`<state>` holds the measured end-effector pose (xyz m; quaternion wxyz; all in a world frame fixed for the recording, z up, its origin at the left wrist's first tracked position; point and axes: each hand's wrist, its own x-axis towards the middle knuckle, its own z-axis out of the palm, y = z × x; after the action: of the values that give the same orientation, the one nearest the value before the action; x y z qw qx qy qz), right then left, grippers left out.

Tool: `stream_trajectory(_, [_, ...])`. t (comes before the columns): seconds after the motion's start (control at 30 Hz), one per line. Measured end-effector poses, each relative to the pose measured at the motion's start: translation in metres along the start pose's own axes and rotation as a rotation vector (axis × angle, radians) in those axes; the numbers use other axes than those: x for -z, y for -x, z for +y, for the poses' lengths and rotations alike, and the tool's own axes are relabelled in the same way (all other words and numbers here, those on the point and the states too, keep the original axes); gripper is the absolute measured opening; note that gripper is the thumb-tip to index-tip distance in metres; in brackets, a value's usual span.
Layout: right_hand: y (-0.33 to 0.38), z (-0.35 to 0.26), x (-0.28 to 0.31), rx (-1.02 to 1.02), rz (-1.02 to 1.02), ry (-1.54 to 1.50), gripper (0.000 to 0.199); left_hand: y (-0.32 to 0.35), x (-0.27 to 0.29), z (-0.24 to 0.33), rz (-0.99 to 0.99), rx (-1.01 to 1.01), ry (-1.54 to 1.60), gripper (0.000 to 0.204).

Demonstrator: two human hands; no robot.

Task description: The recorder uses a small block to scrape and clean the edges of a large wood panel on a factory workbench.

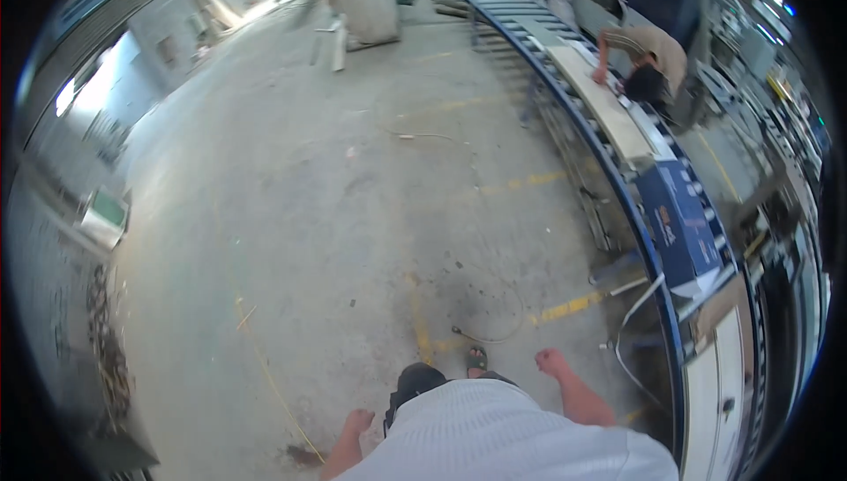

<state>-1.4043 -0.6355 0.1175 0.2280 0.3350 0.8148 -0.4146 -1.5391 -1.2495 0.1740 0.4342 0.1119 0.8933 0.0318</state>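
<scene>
we see left hand (357, 422) 7 o'clock, loose, holding nothing | right hand (551, 362) 5 o'clock, curled, empty, swung free mid-stride | nearest: roller conveyor (657, 269) 3 o'clock, carrying blue box (681, 221)

Honestly we can't tell much about our own hands here. Our left hand (357, 422) is small and blurry, so whether its grip is curled or slack is anyone's guess, and the forearm below it runs off the bottom edge. Our right hand (550, 362) looks loosely closed, but the fingers are too small to read. Our white shirt (494, 437) hides most of our legs; only one sandalled foot (476, 358) pokes out between the two hands. Far beyond the right hand, the other person (648, 62) bends over the roller conveyor (609, 163), their lower body hidden behind it. The dark rim swallows everything past that.
</scene>
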Motion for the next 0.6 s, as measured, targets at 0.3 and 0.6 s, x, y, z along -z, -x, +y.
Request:
stream_trajectory(0.3, [-0.141, -0.126, 0.085, -0.078, 0.343, 0.124, 0.029, -0.130, 0.103, 0.033, 0.462, -0.188, 0.270, 0.039])
stream_trajectory(0.6, [-0.209, -0.305, 0.066, 0.021, 0.341, -0.114, 0.029, -0.335, 0.377, -0.005, -0.004, -0.094, 0.484, 0.037])
